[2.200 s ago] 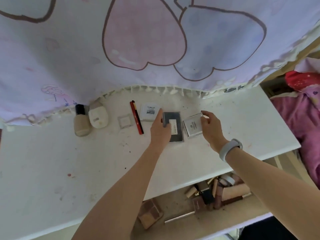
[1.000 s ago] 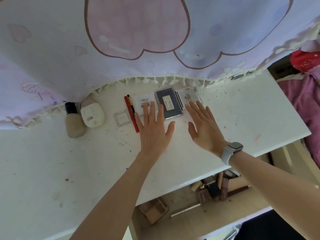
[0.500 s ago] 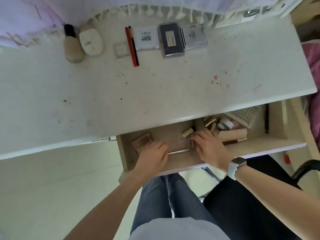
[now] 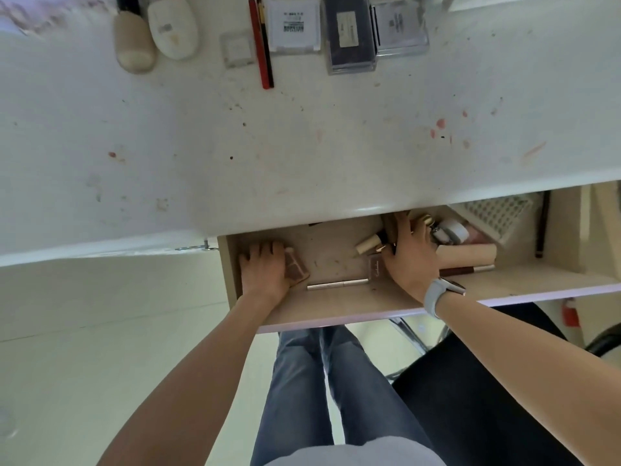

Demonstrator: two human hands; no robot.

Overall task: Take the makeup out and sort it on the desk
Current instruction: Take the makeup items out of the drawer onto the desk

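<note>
**Clerk:** Bench [image 4: 302, 146], far edge, left to right: beige bottle with black cap [image 4: 132, 42]; white oval compact [image 4: 173, 26]; small clear square case [image 4: 237, 48]; red pencil [image 4: 260, 45] with a dark pencil touching it; white labelled box [image 4: 294, 26]; dark palette [image 4: 349, 33]; clear-cased compact [image 4: 398, 25]. All lie flat in one row. The last three sit edge to edge.

**Checker:** And the drawer?

**Clerk:** Open drawer [image 4: 336, 307], below the bench's near edge. Your left hand [image 4: 265, 267] lies on a brown palette [image 4: 297, 270] at the drawer's left end, fingers curled over its far edge; the grip looks closed on it. Your right hand [image 4: 411, 257], white watch at the wrist, reaches into the cluster of makeup [image 4: 369, 245] at the middle of the drawer. Its fingers are bent round a dark item, which I cannot name.

**Checker:** Loose stock in the drawer?

**Clerk:** Silver pencil [image 4: 337, 284] along the front wall, between your hands; small brown case [image 4: 376, 269] touching your right hand; beige tube [image 4: 470, 255] to its right, a dark pencil [image 4: 465, 270] in front of it; white mesh tray [image 4: 497, 215] at the back right.
</note>
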